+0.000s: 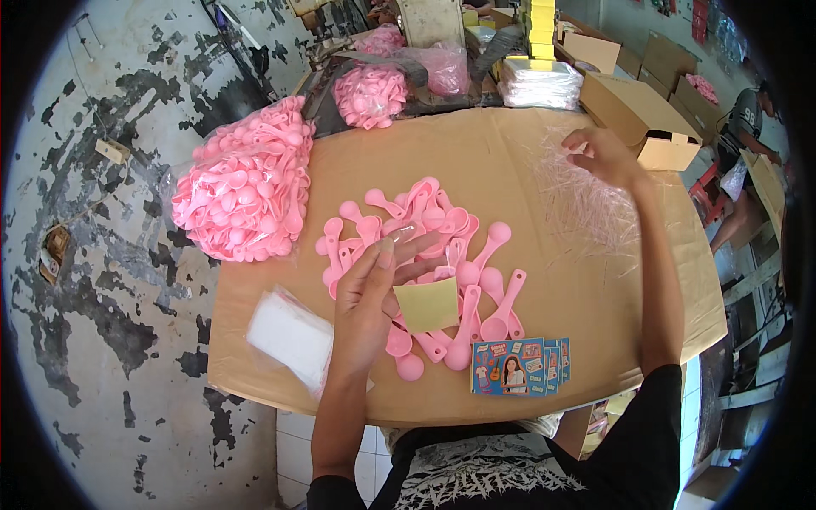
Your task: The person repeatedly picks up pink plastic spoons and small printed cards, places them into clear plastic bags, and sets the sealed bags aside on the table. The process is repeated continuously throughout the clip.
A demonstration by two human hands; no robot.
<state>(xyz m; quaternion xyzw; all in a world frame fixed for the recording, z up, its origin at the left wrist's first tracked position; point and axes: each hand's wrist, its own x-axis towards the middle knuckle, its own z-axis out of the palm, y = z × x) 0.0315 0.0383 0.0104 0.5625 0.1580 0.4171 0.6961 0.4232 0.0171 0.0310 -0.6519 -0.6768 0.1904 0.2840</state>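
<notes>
My left hand [367,289] is closed, thumb against fingers, on the top of a small clear plastic bag [405,233]. A plain yellow card [427,306] hangs just below those fingers; it seems to be in the bag, though the film is hard to see. Beneath lies a loose heap of pink plastic scoops [493,242] with round bowls. Out to the right, my right hand [605,158] is bent in a pinch over a scatter of thin clear strands [595,204]. Whatever its fingertips hold is too fine to make out.
Printed blue cards [510,367] overlap at the near edge. A stack of clear bags [291,331] lies at near left. A big bag of pink scoops [246,183] stands far left. At far right is an open carton [642,119]; beyond it, a person [741,136] sits.
</notes>
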